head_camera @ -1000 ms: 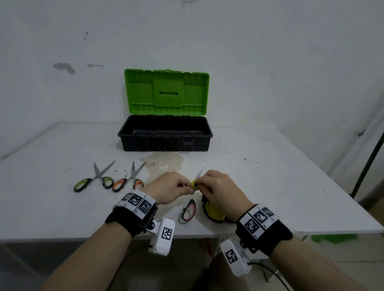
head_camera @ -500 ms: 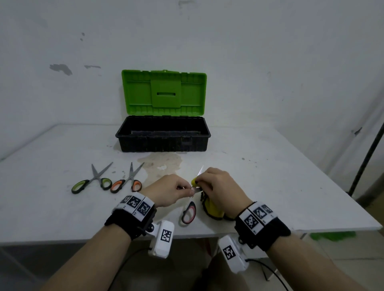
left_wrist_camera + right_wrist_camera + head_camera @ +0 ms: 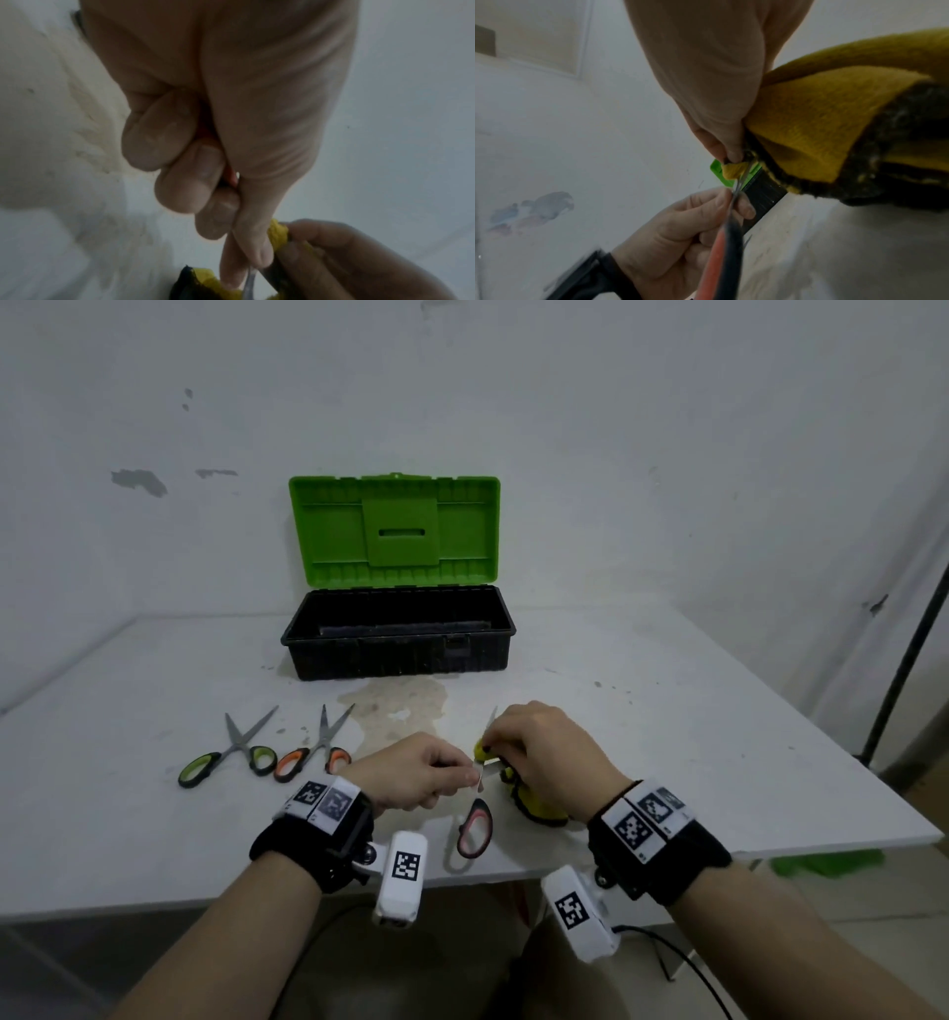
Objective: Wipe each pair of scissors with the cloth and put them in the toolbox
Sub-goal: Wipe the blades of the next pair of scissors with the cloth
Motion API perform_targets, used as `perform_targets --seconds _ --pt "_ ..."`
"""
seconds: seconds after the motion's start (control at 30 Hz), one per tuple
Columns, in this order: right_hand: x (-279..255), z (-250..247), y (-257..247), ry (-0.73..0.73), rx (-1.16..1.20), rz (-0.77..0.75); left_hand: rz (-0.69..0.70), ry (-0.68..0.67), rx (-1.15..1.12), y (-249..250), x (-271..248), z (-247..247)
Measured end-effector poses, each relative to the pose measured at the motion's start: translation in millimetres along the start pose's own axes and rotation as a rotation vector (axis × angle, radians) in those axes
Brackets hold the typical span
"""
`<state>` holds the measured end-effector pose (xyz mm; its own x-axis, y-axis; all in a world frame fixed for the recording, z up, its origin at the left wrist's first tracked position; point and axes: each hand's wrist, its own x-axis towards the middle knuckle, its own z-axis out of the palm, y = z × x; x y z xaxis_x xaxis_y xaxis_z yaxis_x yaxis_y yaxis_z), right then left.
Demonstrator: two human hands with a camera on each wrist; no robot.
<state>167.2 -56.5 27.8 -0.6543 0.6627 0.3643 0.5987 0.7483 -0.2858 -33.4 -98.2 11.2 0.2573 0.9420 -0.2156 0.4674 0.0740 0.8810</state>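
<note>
Cloth (image 3: 821,121) underside, black-edged, only in right-wrist view; toolbox (image 3: 398,649) behind.

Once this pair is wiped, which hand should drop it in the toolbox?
Left. The left hand already grips the red-handled scissors, while the right hand pinches the yellow cloth on the blade. The open toolbox sits straight ahead.

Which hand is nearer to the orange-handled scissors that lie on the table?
Left. The left hand is just right of the orange-handled scissors, close to their handles. The right hand is farther right, beyond the left hand, gripping the yellow cloth.
</note>
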Motion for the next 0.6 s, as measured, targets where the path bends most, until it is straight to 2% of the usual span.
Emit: perform_targets --seconds 0.1,0.23,0.3,0.47,0.6 --pt "5 -2 -1 0.054 0.094 0.146 0.026 0.024 0.072 2 2 1" --pt "11 -7 6 0.196 0.16 0.315 0.021 0.075 0.145 0 4 -1" --pt "9 -11 4 0.232 0.215 0.321 0.018 0.115 0.185 1 5 -2" --pt "6 -7 -9 0.059 0.205 0.227 0.058 0.156 0.312 6 6 3" --pt "16 -4 2 0.127 0.175 0.342 0.093 0.151 0.384 6 5 8"
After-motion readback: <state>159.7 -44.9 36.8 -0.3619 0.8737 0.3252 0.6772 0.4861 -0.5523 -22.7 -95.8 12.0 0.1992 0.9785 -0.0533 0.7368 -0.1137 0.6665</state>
